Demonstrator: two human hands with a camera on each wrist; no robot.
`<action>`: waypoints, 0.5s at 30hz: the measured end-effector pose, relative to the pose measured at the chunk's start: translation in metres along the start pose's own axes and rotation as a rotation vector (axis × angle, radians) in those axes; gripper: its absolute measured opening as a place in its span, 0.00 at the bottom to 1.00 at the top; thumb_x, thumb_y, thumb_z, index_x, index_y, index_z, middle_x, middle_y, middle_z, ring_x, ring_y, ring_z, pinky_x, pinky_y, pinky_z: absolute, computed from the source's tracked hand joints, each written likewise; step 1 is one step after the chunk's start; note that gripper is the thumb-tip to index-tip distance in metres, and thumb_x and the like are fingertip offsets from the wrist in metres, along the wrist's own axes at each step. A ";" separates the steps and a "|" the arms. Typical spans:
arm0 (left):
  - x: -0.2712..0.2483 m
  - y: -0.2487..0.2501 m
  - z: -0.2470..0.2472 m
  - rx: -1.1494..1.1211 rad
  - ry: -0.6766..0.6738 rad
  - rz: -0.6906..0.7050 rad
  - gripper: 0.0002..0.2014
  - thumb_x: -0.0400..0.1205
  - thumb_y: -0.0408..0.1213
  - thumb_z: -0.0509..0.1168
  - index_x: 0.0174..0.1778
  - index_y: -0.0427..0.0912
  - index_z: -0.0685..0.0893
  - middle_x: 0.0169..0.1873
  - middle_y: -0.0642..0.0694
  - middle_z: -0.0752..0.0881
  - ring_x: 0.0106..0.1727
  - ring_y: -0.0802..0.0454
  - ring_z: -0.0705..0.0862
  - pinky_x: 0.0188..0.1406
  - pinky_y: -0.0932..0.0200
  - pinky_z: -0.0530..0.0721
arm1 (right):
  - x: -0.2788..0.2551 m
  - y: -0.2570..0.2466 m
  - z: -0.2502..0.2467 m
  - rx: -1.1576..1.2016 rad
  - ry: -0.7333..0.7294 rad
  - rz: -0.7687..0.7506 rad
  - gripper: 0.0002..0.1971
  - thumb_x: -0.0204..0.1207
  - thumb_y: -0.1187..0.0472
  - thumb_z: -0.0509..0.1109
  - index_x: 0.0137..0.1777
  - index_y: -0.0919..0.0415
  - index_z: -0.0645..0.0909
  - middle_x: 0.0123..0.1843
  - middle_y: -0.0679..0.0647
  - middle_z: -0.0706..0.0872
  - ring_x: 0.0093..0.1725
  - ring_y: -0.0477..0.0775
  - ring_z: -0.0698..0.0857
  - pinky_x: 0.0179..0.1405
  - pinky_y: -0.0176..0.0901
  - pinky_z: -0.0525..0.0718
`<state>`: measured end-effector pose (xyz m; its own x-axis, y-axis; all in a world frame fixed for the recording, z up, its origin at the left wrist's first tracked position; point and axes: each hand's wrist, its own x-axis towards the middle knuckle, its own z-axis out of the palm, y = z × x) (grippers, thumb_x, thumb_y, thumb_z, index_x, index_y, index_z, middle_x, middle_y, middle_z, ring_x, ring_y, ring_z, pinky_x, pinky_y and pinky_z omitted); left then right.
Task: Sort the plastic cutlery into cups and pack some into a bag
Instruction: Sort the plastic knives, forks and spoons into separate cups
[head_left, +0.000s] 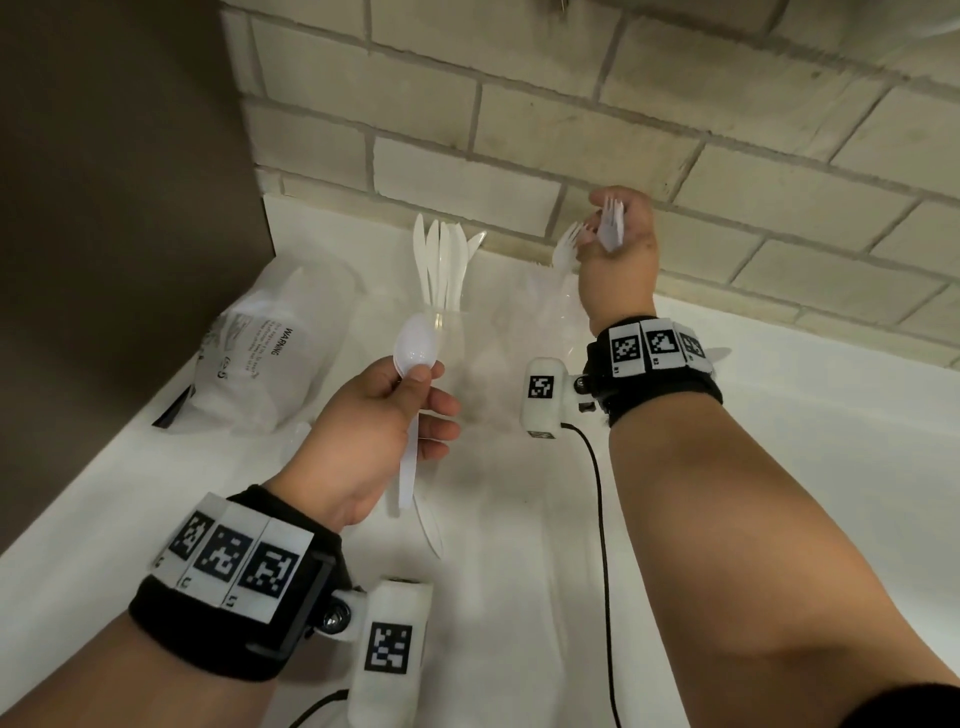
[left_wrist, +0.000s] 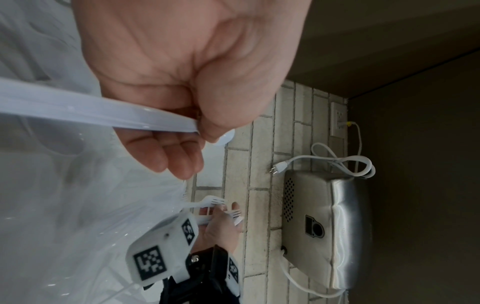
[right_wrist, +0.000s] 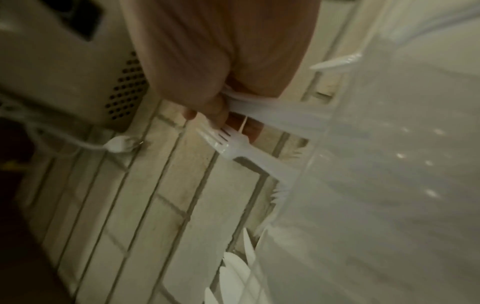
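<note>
Left hand (head_left: 382, 431) sits closest to the head camera, its thumb and curled fingers clamped on a small stack of white plastic spoons (head_left: 414, 358). Bowls project above the grip; the handles run down below the palm. Just beyond the bowls stands a clear cup (head_left: 448, 332) loaded with white knives (head_left: 441, 265), blades upward.

Right hand (head_left: 618, 260) is raised further out, near the brick wall (head_left: 571, 130), fingers closed around a bundle of white forks (head_left: 609, 228). One separate fork (head_left: 566, 248) stands just left of that grip, tines up; its lower end enters a second clear cup (head_left: 550, 306) directly beneath the hand. The right wrist view confirms the closed grip on the bundle, though motion blur hides finger detail.

To the left of the spoon grip lies a clear plastic bag (head_left: 270, 353) printed with a warning label, resting on the white counter (head_left: 779, 467). Below the spoon handles, loose white cutlery (head_left: 431, 530) lies on the counter; type cannot be determined.

Left wrist view shows a metal appliance (left_wrist: 327, 228) with a white cord against the wall.
</note>
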<state>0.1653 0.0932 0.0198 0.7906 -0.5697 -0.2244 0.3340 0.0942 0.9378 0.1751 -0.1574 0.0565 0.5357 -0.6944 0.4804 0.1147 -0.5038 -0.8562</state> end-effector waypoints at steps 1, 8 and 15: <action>0.000 0.000 -0.001 -0.005 0.000 -0.001 0.09 0.88 0.39 0.57 0.52 0.42 0.82 0.34 0.45 0.85 0.29 0.52 0.84 0.34 0.56 0.82 | 0.000 0.003 -0.001 0.073 0.008 0.096 0.19 0.74 0.77 0.62 0.52 0.50 0.77 0.50 0.48 0.81 0.49 0.48 0.82 0.57 0.51 0.84; 0.001 -0.003 -0.001 -0.001 -0.008 -0.006 0.09 0.88 0.39 0.56 0.52 0.42 0.81 0.34 0.45 0.85 0.28 0.52 0.84 0.34 0.55 0.82 | -0.006 0.011 -0.007 0.207 0.017 0.274 0.19 0.67 0.71 0.78 0.56 0.59 0.77 0.44 0.50 0.79 0.47 0.48 0.81 0.61 0.45 0.84; 0.000 -0.002 0.009 0.067 -0.035 -0.006 0.10 0.88 0.41 0.57 0.51 0.43 0.83 0.35 0.47 0.89 0.31 0.52 0.86 0.40 0.55 0.84 | -0.007 -0.015 -0.019 -0.260 0.032 0.027 0.23 0.70 0.56 0.76 0.65 0.55 0.76 0.65 0.53 0.79 0.60 0.43 0.77 0.60 0.29 0.73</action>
<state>0.1601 0.0853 0.0201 0.7697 -0.5985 -0.2220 0.3031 0.0367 0.9522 0.1535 -0.1551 0.0700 0.5081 -0.7234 0.4675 -0.1203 -0.5970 -0.7931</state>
